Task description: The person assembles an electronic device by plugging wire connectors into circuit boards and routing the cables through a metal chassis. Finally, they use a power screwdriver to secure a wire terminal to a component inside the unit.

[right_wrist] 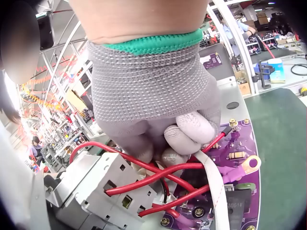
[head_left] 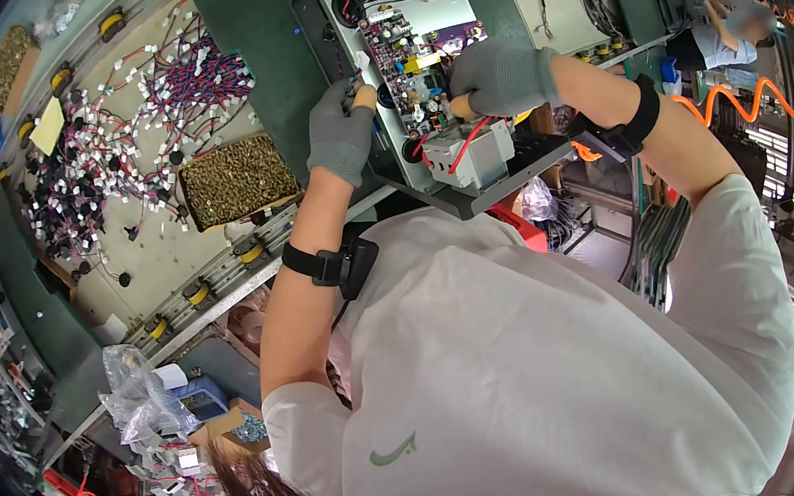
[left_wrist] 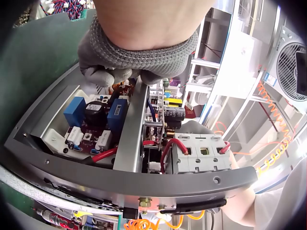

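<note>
An opened metal chassis (left_wrist: 115, 178) is set at the near edge of the green work surface (head_left: 266, 26); a grey switch block (left_wrist: 201, 165) is mounted at the chassis's near right corner. Wiring appears to be in hand: a white strip (right_wrist: 218, 191) seems pinched by the right hand (head_left: 505, 76), fingers curled together beside red wires (right_wrist: 144, 182). The left hand (head_left: 340, 128) is placed at the chassis's left edge, fingers bent; whether anything is pinched cannot be told. A clear path past the wires seems called for next. Counted: one chassis, one block, one strip, one exposed ring terminal (right_wrist: 243, 167), two blue components (left_wrist: 117, 113).
</note>
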Tool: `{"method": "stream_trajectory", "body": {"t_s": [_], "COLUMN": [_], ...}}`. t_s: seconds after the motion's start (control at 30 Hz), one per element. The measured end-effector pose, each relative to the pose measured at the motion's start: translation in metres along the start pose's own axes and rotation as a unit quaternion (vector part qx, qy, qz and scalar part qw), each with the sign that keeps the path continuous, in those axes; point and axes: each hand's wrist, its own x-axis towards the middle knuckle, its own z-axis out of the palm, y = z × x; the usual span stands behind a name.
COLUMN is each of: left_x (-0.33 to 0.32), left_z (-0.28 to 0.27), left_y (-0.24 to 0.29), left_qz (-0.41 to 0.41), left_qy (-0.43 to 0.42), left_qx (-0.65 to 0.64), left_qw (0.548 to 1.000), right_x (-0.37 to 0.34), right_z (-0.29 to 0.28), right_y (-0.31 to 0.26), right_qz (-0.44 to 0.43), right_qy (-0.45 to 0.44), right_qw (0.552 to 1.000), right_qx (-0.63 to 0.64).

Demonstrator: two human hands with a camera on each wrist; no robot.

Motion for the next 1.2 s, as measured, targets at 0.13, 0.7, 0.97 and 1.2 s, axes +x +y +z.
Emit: {"method": "stream_trajectory", "body": {"t_s": [0.13,0.7,0.97,1.2], "left_x": [0.003,-0.003,-0.004,-0.002], "left_z": [0.002,0.003,0.003,0.001], "left_y": [-0.007,0.002,0.007,0.006], "left_qz": [0.008,0.024,0.004,0.013], "left_qy": [0.002,0.019,0.018,0.014], "left_qx": [-0.02,-0.037,-0.036,-0.02], "left_qw": [1.0,0.999,0.999,1.0], "right_x": [0.006,0.006,-0.001,0.001], "right_z": [-0.003,0.008,0.018,0.02], "right_y": [-0.012,0.01,0.008,0.01], "right_qz": [0.048,-0.004,0.058,0.057], "right_qy": [-0.001,0.039,0.076,0.074], "right_qw": [0.999,0.996,0.981,0.979], "right_qx": [-0.012,0.078,0.168,0.183]}}
